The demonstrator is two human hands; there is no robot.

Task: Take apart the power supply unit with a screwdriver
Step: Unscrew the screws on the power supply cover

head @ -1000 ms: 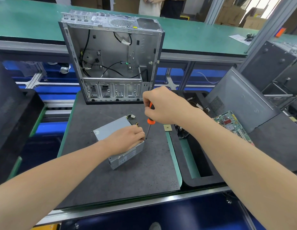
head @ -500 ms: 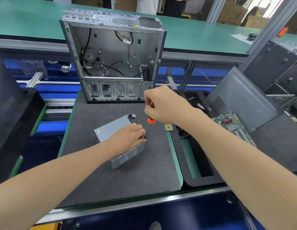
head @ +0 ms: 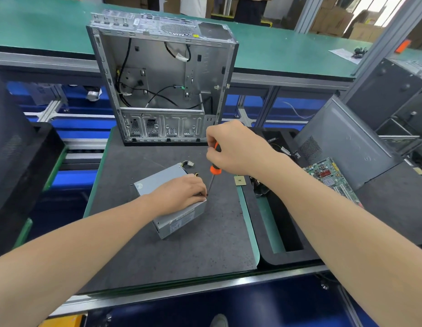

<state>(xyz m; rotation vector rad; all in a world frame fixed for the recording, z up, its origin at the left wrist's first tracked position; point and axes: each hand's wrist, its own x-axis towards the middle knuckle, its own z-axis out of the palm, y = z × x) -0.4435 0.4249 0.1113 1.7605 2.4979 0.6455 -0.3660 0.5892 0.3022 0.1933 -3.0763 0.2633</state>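
A grey metal power supply unit [head: 158,179] lies flat on the dark mat [head: 172,244], a short cable with a white plug at its far end. My left hand [head: 179,194] rests on top of the unit near its right edge, fingers curled over it, and hides that part of the lid. My right hand [head: 231,149] grips the orange-and-black handle of a screwdriver [head: 213,172] held nearly upright. The screwdriver tip meets the unit's right top edge beside my left fingertips.
An open, gutted computer case [head: 163,76] stands at the back of the mat. A black foam tray [head: 283,253] lies to the right, with a small CPU chip [head: 240,180], a green circuit board [head: 330,178] and a grey side panel [head: 346,142] nearby. A black case [head: 14,161] stands at left.
Barely anything: my right hand has shifted slightly on the screwdriver handle while the tip stays at the same spot. My left hand and the unit stay put.
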